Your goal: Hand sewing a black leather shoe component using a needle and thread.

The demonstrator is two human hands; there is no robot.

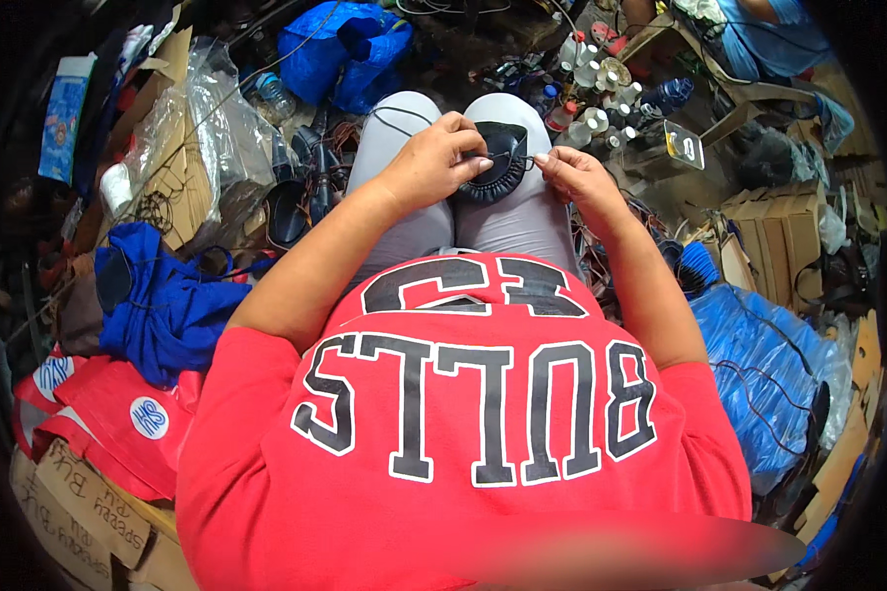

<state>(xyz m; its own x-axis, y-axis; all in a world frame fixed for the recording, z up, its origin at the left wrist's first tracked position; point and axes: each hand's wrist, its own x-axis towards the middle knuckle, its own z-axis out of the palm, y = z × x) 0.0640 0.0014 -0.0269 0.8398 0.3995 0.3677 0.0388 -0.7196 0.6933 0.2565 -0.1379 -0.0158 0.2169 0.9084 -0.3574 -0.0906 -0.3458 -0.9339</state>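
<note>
A black rounded piece with a ridged, pleated-looking edge (493,185) rests on my right thigh near the knee. Over it, a thin dark cord (512,158) runs between my two hands. My left hand (437,161) is closed, thumb and fingers pinching the cord at the piece's left side. On the other side my right hand (579,181) pinches the cord between thumb and fingertips. A dark strand (401,111) also lies across my left knee. The frame does not settle what kind of thing the black piece is.
Several small bottles with white and red caps (589,89) stand beyond my right knee. A blue bag (340,54) lies ahead to the left, blue cloth (163,300) at my left. Blue plastic wrapping (758,379) and cardboard (773,241) lie at my right.
</note>
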